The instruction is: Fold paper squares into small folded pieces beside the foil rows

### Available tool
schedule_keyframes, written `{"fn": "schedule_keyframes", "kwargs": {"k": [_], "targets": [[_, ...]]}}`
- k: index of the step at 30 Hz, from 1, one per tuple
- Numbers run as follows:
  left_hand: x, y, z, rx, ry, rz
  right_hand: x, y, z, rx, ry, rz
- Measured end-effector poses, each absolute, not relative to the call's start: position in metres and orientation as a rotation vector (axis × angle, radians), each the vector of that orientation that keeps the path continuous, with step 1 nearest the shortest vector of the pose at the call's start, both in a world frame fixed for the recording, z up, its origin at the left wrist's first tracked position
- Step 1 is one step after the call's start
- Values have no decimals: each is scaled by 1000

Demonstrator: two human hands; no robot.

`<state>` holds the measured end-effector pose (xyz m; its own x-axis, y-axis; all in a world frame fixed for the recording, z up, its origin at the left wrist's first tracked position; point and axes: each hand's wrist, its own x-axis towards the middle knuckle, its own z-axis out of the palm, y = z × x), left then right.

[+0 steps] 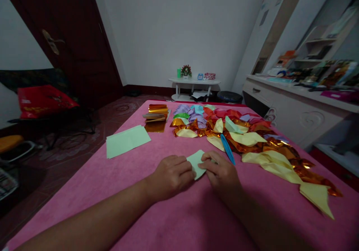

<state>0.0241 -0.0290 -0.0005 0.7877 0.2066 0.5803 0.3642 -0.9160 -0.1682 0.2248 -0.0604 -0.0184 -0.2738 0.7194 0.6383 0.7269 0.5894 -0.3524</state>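
Observation:
Between my two hands is a small piece of pale green paper (197,163), low over the pink cloth. My left hand (174,175) has its fingers curled on the paper's left side. On the other side, my right hand (220,169) pinches the paper between thumb and fingers. Part of the sheet is hidden under the fingers. A stack of flat pale green paper (128,141) lies to the left. Just beyond my right hand are a blue folded paper piece (227,149) and a spread of folded pieces, among them a pale yellow one (248,139).
Pink cloth (92,206) covers the table. Gold foil sheets (156,126) are stacked at the back left. Shiny orange folded pieces (280,153) spread along the right. A white side table (193,81) stands by the wall, a cabinet (286,105) to the right, and a red bag (45,101) left.

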Motion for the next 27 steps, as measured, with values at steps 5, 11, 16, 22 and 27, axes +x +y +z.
{"fn": "schedule_keyframes", "kwargs": {"k": [5,11,16,22,27], "targets": [[19,-17,-2,-2768,-538,-929,231,-54,-17,-1064,-1862,98],[27,-26,0,-2803,-534,-992,221,-59,-13,-1018,-2036,96],[33,-29,-3,-2693,-493,-932,214,-64,-16,-1037,-2172,-53],[27,-20,0,-2647,-496,-1042,217,-65,-10,-1093,-2166,-53],[23,-12,1,-2604,-487,-1113,224,-63,-12,-1119,-2064,-15]]}}
